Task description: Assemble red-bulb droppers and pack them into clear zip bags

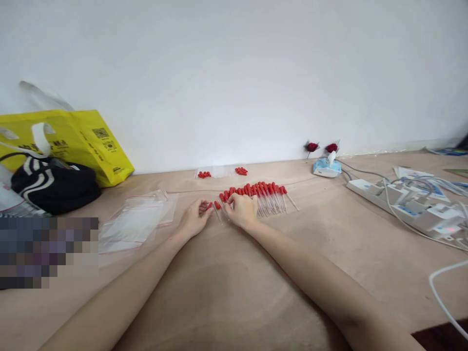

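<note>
Nearest the camera, two bare forearms (310, 268) reach across the brown surface (219, 302). At their ends, the left hand (195, 215) has its fingers drawn together on a small red piece (208, 206). The right hand (242, 209) bends over the near-left end of a row of red-headed sticks (270, 188); whether its fingers clamp one, I cannot tell. Between the hands lies a single red-headed stick (217, 205), its head towards the wall (234, 73), its long axis slanting back towards the camera and slightly right; the row points much the same way. These sticks look light, thin and perhaps easily bent, their pale shafts probably slippery, so the thicker red head seems the better hold. Farther back, more red pieces (241, 171) sit near the wall.
</note>
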The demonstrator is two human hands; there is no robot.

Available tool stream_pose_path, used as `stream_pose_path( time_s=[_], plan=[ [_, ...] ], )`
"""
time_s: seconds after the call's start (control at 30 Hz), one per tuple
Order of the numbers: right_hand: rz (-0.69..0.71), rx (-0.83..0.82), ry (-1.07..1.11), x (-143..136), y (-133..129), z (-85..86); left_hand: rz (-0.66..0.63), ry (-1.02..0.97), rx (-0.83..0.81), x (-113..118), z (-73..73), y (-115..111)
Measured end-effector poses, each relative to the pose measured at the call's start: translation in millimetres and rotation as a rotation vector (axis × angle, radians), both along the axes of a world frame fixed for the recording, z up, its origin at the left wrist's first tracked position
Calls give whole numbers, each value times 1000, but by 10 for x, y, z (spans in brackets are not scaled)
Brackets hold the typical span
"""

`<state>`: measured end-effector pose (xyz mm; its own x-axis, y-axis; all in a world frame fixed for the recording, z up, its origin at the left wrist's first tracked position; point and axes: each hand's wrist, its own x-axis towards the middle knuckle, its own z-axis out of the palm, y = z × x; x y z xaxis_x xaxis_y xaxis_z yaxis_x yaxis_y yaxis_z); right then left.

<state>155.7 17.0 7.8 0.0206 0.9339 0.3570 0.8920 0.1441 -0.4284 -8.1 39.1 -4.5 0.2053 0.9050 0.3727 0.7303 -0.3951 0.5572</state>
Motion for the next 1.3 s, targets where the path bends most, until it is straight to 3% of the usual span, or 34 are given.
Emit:
stream_pose_path(
  time_s=[0.13,0.3,0.9,1.3],
  plan=[
    [73,0,-109,-56,-90,34,0,53,52,39,17,17],
    [70,-27,-197,-141,-155,45,-6,118,99,115,20,82],
    [33,-162,-243,-219,-169,108,-61,136,56,138,18,135],
    [144,-189,-194,155,-594,60,23,105,89,144,-25,150]
  ],
)
